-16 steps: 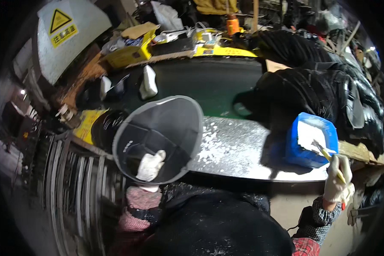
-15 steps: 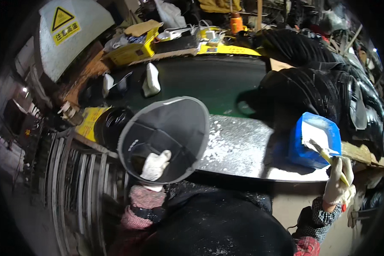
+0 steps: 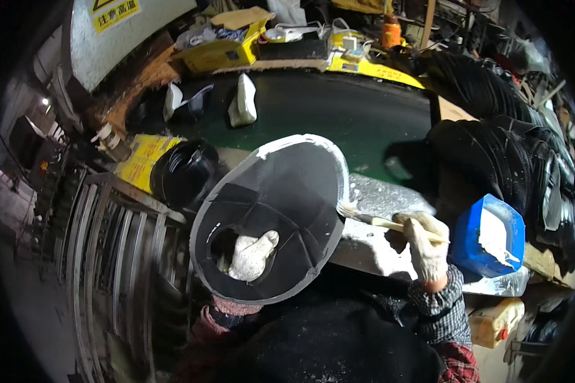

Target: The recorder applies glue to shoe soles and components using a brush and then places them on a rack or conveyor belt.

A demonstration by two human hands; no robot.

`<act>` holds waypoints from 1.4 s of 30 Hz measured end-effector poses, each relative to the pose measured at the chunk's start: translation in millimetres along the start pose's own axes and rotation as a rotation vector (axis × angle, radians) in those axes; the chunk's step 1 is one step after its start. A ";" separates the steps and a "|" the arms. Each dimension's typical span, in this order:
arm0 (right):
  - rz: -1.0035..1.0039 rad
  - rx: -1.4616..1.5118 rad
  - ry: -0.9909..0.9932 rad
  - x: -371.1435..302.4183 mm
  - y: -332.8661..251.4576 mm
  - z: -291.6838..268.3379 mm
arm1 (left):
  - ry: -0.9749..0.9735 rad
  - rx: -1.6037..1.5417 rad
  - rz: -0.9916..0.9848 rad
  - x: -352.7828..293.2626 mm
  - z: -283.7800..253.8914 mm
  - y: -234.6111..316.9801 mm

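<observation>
A dark grey, funnel-shaped piece of seamed material (image 3: pixel 281 172) tilts in front of me with its wide mouth facing up. White paste coats its rim along the top and right side. Through the hole at its lower end shows my left hand (image 3: pixel 250 256) in a white glove, closed on the piece by the hole's edge; part of its grip is hidden. My right hand (image 3: pixel 423 242), also gloved, holds a flat paintbrush (image 3: pixel 383 222) by its pale handle, bristles against the right rim. To the right stands a blue tub (image 3: pixel 467 237) containing white paste.
A metal sheet (image 3: pixel 390 195) spattered with white lies behind the piece, before a dark green belt (image 3: pixel 313 105) bearing white shaped blocks (image 3: pixel 243 102). Black sheets (image 3: pixel 485 153) are heaped at right. Metal racks (image 3: pixel 118 255) stand at left; a yellowish jug (image 3: pixel 497 321) sits below the tub.
My right hand has brought the paintbrush left from the blue tub to the piece's rim. White paste now covers more of the rim. The view has shifted, and the piece tilts differently.
</observation>
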State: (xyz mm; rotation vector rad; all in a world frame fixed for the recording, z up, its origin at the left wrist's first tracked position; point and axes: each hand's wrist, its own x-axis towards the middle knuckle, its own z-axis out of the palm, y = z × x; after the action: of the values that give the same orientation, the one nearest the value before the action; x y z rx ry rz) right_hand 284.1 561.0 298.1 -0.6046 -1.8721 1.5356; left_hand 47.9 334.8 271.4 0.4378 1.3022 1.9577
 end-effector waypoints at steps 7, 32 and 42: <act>-0.740 -0.336 -0.037 60.9 -73.7 79.0 | -0.077 0.060 0.039 3.3 80.1 -5.6; -0.446 -0.063 0.480 5.2 -22.1 -22.5 | -0.216 -0.011 -0.157 -4.4 17.4 14.8; -0.307 0.087 -0.286 -35.0 1.7 -5.8 | -0.107 -0.153 -0.195 20.2 56.3 15.1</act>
State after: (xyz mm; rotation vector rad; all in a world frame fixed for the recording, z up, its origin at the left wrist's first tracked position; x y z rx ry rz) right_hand 312.5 540.9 290.7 -0.0514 -1.9832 1.5470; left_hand 64.0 382.7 306.8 0.3224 1.0773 1.8292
